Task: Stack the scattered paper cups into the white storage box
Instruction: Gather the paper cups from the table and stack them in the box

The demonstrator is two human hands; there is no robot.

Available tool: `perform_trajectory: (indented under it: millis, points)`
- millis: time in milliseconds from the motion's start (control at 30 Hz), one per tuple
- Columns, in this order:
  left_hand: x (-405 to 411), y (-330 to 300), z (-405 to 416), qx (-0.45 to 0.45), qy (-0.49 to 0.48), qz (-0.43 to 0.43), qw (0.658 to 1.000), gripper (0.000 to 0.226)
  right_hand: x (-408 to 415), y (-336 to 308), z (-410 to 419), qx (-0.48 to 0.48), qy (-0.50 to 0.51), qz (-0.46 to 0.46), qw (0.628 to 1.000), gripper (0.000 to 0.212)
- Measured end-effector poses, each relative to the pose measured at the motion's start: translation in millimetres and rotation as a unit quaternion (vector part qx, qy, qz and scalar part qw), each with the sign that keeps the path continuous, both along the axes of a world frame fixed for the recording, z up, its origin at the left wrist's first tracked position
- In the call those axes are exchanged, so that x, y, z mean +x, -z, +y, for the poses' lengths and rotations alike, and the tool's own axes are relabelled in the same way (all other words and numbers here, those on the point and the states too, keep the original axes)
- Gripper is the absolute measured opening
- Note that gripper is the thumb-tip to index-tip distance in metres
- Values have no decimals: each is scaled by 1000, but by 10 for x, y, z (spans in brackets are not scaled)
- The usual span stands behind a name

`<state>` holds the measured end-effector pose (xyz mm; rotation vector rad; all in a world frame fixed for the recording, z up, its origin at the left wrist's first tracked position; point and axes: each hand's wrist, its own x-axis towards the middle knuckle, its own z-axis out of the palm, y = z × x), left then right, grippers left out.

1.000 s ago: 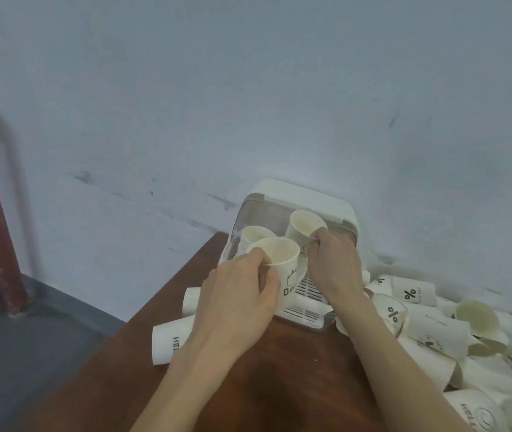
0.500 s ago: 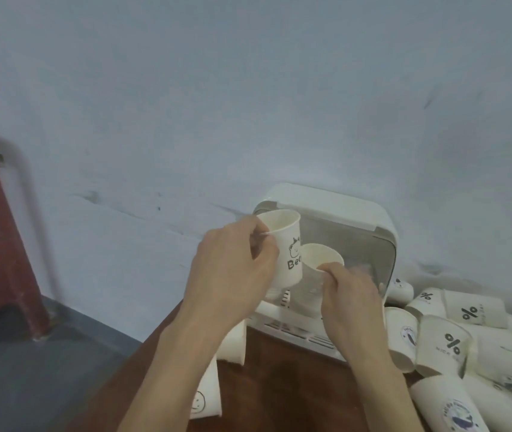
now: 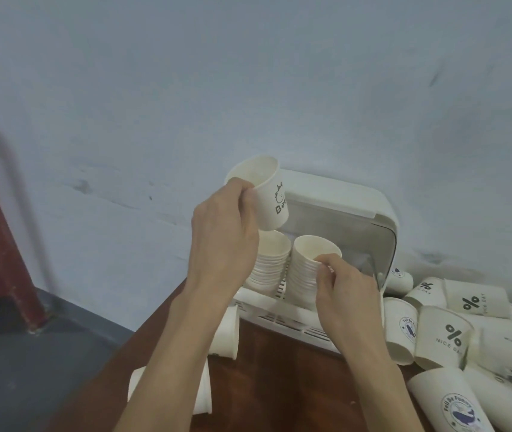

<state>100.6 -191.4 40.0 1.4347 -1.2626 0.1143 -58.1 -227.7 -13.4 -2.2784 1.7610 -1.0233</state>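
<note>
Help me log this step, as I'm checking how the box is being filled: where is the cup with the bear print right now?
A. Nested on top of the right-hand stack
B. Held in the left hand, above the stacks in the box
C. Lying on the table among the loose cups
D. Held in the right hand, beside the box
B: the left hand grips the bear-print cup in the air above the two stacks in the white storage box, while the right hand touches the right stack.

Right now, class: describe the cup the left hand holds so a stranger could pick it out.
Start at the white storage box against the wall. Above its left corner the left hand grips a paper cup, tilted. It alone is held in the air, printed with a small cartoon and letters starting "Be".
</note>
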Motion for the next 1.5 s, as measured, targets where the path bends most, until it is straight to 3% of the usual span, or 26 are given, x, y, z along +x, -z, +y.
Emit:
perform_trajectory:
  millis: [500, 767, 1500]
  points:
    - [-3, 230, -158, 97, 8, -52, 994, 27, -28, -15, 21, 26, -15, -41, 999, 33]
    - [12, 340, -216, 206, -5, -145, 968, 27, -34, 9, 15, 25, -13, -50, 998, 31]
    - [35, 439, -261, 272, 26, -141, 952, 29, -52, 60, -20, 31, -19, -59, 998, 29]
